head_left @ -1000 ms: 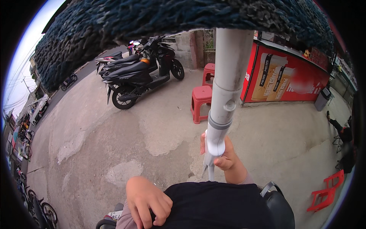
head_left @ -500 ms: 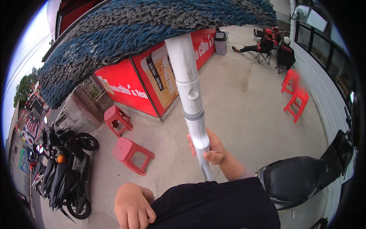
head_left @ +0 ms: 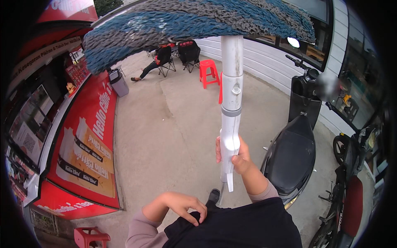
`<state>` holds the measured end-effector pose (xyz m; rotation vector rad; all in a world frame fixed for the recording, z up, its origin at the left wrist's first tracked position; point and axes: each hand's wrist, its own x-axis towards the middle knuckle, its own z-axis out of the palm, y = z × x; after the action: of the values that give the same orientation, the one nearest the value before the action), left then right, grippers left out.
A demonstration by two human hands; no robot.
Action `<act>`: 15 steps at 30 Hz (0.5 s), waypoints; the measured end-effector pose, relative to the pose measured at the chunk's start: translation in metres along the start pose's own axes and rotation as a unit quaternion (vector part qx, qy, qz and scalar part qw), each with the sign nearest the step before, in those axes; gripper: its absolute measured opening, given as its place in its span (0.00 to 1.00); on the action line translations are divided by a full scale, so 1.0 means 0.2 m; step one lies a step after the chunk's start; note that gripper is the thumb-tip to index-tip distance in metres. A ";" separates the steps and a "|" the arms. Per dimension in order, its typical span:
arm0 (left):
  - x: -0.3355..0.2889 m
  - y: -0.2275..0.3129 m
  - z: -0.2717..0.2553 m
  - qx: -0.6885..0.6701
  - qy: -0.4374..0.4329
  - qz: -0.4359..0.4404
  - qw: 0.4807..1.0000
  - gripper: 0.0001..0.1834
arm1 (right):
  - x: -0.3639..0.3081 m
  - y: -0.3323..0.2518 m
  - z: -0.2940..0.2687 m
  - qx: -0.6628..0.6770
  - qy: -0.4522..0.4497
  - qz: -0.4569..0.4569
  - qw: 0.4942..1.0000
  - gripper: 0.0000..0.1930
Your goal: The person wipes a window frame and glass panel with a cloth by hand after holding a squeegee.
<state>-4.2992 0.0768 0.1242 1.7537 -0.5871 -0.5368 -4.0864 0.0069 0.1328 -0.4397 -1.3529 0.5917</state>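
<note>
A white mop handle (head_left: 232,91) rises in front of me, and a wide pad of blue and grey yarn (head_left: 198,22) spans its far end. Just below its grey collar, my right hand (head_left: 237,153) is closed around the grip, the thumb lying across it. A small white lever (head_left: 230,182) juts out under that hand. My left hand (head_left: 186,205) holds nothing; its fingers hang loosely bent and apart over the front of my black top (head_left: 244,225).
A red stall counter (head_left: 97,136) runs along the left, with a red stool (head_left: 92,237) near its front corner. A black-seated scooter (head_left: 291,155) and a motorcycle (head_left: 351,206) stand right. Farther off are a grey bin (head_left: 119,84), a red stool (head_left: 209,73) and a seated person (head_left: 154,66).
My view has swung right, so the parked motorbikes on the left are gone and the scooter shows fully. The mop has come along in my right hand. My left hand has shifted rightward across my front.
</note>
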 end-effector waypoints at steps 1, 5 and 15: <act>0.01 -0.04 -0.16 0.030 -0.016 -0.013 0.999 0.10 | 0.06 0.03 -0.08 0.003 0.034 0.004 0.999 0.33; 0.06 -0.16 -0.99 0.189 0.169 -0.160 0.954 0.34 | 0.43 0.23 -0.49 -0.090 0.078 -0.042 0.992 0.33; 0.68 -0.90 -2.33 -0.010 0.223 -0.021 0.974 0.27 | 1.38 0.43 -1.31 -0.286 0.302 -0.071 0.907 0.31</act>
<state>-3.8826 0.3748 0.0546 1.7959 -0.2258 -0.1626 -3.8112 0.2568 0.2480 -0.9069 -0.9200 -0.0933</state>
